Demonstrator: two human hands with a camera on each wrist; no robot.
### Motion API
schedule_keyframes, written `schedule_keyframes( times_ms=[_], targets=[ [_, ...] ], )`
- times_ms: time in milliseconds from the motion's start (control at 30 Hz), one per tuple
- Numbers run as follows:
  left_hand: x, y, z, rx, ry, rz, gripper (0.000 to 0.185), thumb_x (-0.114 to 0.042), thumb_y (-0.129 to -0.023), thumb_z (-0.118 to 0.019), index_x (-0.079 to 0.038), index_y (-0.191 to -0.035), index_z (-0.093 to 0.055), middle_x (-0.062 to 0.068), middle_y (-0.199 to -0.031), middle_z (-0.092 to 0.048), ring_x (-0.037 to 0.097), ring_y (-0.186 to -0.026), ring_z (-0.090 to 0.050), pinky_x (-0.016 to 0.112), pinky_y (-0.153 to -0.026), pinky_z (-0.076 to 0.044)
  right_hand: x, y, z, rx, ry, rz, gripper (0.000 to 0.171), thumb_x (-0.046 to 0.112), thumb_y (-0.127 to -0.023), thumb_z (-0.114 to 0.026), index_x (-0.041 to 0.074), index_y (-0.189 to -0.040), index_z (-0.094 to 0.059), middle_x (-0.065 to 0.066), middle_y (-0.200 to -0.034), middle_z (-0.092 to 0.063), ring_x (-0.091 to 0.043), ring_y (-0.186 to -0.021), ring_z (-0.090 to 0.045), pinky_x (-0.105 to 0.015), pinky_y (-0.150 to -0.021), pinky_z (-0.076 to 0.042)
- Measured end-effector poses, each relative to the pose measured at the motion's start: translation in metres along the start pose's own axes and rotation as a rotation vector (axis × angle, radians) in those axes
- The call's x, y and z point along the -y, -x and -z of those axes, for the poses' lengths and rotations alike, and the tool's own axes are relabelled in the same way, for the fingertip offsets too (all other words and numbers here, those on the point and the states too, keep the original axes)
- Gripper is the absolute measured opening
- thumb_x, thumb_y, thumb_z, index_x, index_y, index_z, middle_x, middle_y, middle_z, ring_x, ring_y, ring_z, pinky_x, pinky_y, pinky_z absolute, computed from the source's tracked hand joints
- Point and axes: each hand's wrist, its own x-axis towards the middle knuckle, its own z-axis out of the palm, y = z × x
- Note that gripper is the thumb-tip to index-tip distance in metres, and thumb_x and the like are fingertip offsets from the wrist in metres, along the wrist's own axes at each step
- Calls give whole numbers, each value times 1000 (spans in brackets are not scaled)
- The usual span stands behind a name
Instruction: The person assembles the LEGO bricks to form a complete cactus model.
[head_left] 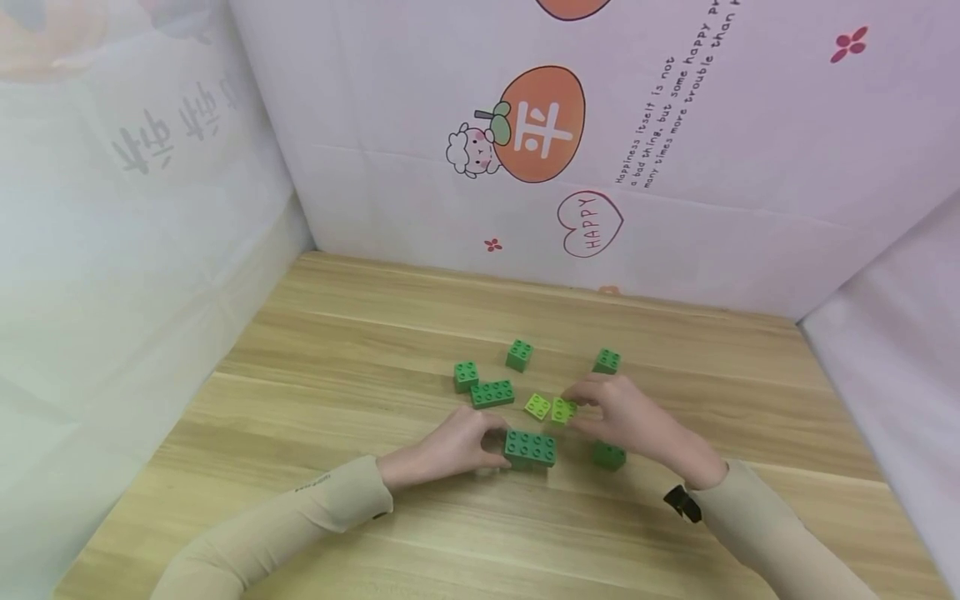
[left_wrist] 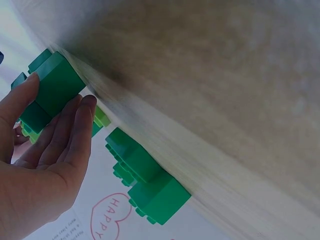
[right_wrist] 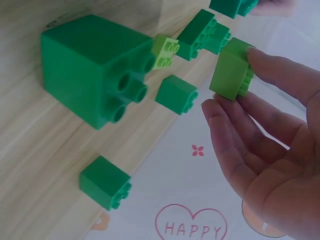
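Left hand: my left hand [head_left: 459,447] pinches the left end of the eight-stud green brick [head_left: 530,447], thumb on one side, fingers extended along the other, parted only by the brick's thickness.
Right hand: my right hand [head_left: 626,419] pinches the held lime brick [right_wrist: 232,72] between thumb and fingertips, the remaining fingers bent behind.
Hard to make out: from the head view, my right fingertips cover part of the lime brick, so I can't count its studs; nor can I tell whether a second piece sits beneath the eight-stud green brick. My right hand partly hides the near square brick [head_left: 609,456].
Eight-stud green brick, direction: its long axis runs left to right in the head view, studs up, near and in front of the lime pieces.
Held lime brick, direction: studs up in the head view, just right of the loose lime brick [head_left: 537,407].
Farther out: the second eight-stud brick [head_left: 492,394] lies left to right beside the left square brick [head_left: 466,377]; the middle square brick [head_left: 519,355] and the right square brick [head_left: 608,360] sit toward the back of the wooden table [head_left: 360,333].
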Motion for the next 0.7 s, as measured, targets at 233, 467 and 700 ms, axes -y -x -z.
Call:
schedule_keyframes(
  times_ms=[233,467,700],
  targets=[
    [1,0,-1,-3,0,-9,38,-26,-74,-78,-9,-108,-68,1,-104,-72,7,-78,-62,9,-65,-46,9,1,2,-11,12,52,31,17,-76,-76,9,-105,-68,-4,-103,-71,-16,-91,-67,-26,-78,-58],
    [0,0,0,-4,0,-14,38,-26,-74,-78,-10,-106,-68,1,-102,-72,7,-76,-62,9,-63,-45,19,2,2,-18,6,71,31,16,-76,-76,9,-104,-68,-3,-101,-70,-14,-89,-66,-24,-76,-58],
    [-1,0,1,-2,-8,-10,37,-26,-74,-78,-10,-106,-68,1,-102,-72,8,-73,-62,9,-60,-45,26,1,2,-22,2,98,30,19,-76,-76,10,-104,-69,-2,-100,-70,-11,-89,-66,-20,-75,-57]
  ],
)
